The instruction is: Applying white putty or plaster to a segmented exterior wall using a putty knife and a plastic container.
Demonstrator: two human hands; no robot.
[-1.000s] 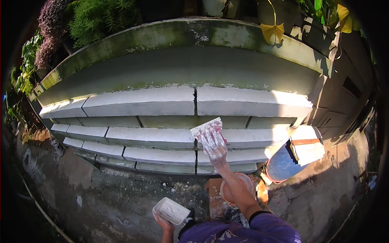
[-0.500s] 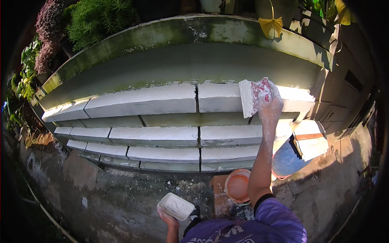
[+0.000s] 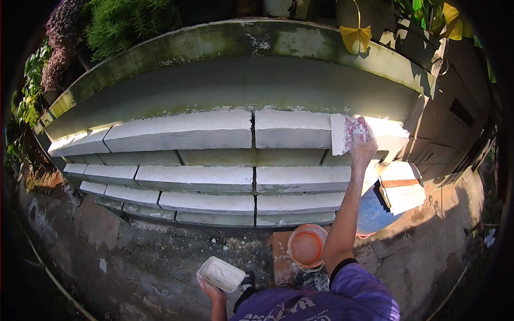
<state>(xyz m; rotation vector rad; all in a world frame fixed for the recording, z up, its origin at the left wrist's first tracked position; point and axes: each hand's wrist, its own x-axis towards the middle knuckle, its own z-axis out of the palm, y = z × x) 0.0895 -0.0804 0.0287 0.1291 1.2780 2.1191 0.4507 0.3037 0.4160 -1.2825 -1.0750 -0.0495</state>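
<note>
A flat spreader (image 3: 349,134) lies against the right-hand stretch of the upper white ledge (image 3: 294,128), its straight, pale edge facing left and running top to bottom across the ledge; the smeared reddish part sits to the right of that edge. The right hand (image 3: 364,143) has its grip closed around this reddish part, fingers bent over it, the wrist just below, and the forearm rising steeply and almost straight, leaning slightly right toward the hand. Low in the view, a white rectangular tray (image 3: 222,274) holding white paste points its long axis from upper left to lower right. The left hand (image 3: 212,290) cups its lower-left side, grip clasped on the rim, with the forearm coming up from the lower edge.
</note>
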